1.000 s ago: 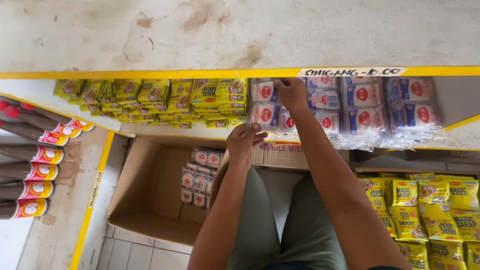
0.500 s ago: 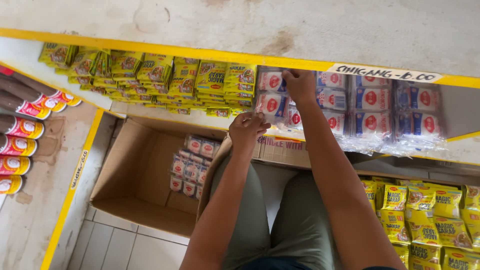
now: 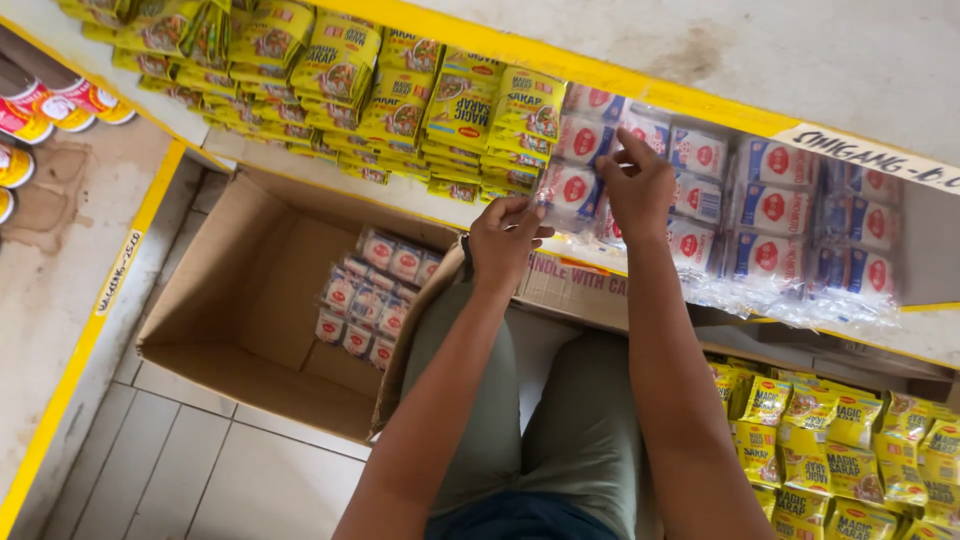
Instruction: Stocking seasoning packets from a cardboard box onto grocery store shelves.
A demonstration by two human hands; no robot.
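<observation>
My right hand (image 3: pixel 638 186) rests on a clear-wrapped bundle of blue-and-white sachets with red ovals (image 3: pixel 575 192) on the shelf, its fingers curled over the packs. Just left of it, my left hand (image 3: pixel 505 238) pinches the lower left corner of the same bundle's plastic wrap. More such bundles (image 3: pixel 790 215) stand in a row to the right along the shelf. Below my arms an open cardboard box (image 3: pixel 215 300) lies on the floor with another bundle of the same sachets (image 3: pixel 370 300) inside.
Stacks of yellow-green seasoning sachets (image 3: pixel 400 90) fill the shelf to the left. More yellow sachets (image 3: pixel 840 450) sit on a lower shelf at the right. Red-capped tubes (image 3: pixel 60 105) lie on a shelf at far left. The shelf's yellow edge (image 3: pixel 560 62) runs across above.
The view has swung in closer to the shelf. My left hand has risen from above the box to the bundle's corner; my right hand stays on the sachets.
</observation>
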